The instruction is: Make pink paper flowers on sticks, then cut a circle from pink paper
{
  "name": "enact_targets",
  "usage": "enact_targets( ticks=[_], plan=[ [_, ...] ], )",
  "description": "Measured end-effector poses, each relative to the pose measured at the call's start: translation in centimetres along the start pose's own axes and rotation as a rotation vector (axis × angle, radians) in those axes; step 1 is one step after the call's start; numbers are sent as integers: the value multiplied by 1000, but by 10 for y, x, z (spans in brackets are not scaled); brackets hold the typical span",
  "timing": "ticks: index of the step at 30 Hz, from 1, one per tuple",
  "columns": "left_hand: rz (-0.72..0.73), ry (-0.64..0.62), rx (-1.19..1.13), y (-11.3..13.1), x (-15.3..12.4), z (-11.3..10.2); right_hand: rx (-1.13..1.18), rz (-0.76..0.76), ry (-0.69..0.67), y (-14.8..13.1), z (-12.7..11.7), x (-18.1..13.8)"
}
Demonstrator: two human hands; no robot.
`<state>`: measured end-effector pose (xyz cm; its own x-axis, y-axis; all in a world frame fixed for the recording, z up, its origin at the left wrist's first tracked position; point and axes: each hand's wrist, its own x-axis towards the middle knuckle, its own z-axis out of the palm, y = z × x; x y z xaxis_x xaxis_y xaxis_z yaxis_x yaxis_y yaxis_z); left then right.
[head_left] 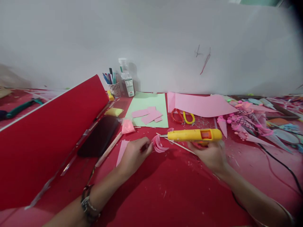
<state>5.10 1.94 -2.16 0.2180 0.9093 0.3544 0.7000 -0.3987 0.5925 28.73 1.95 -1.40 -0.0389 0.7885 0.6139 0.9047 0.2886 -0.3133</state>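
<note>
My left hand [136, 154] is closed, pinching a small curled piece of pink paper [159, 144] with layered, petal-like strips. My right hand [213, 157] wraps round the handle of a yellow hot glue gun [184, 135]. The gun's metal nozzle points left and meets the upper edge of the pink paper piece, or comes very close to it. A thin wooden stick [183, 147] lies on the table under the gun. Scissors [183, 116] with one red and one yellow loop lie just behind the gun. Cut pink paper strips [149, 115] rest on a pale green sheet [161, 101].
A red board [59, 126] leans up at the left, beside a black phone-like object [99, 137]. Behind stand a cup of pens [114, 88] and a clear bottle [127, 83]. Pink paper cones [246, 126] crowd the right, near a black cord [281, 164]. A pink sheet [201, 104] lies at the back.
</note>
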Motion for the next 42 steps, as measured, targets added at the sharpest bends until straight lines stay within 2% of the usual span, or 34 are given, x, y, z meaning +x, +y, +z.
enact_targets(
  ticks=[14, 42],
  plan=[
    [109, 52, 35, -1, 0, -1, -46, -89, 112, 4, 2, -1],
    [149, 54, 51, -1, 0, -3, 45, -4, -20, -2, -3, 0]
  ],
)
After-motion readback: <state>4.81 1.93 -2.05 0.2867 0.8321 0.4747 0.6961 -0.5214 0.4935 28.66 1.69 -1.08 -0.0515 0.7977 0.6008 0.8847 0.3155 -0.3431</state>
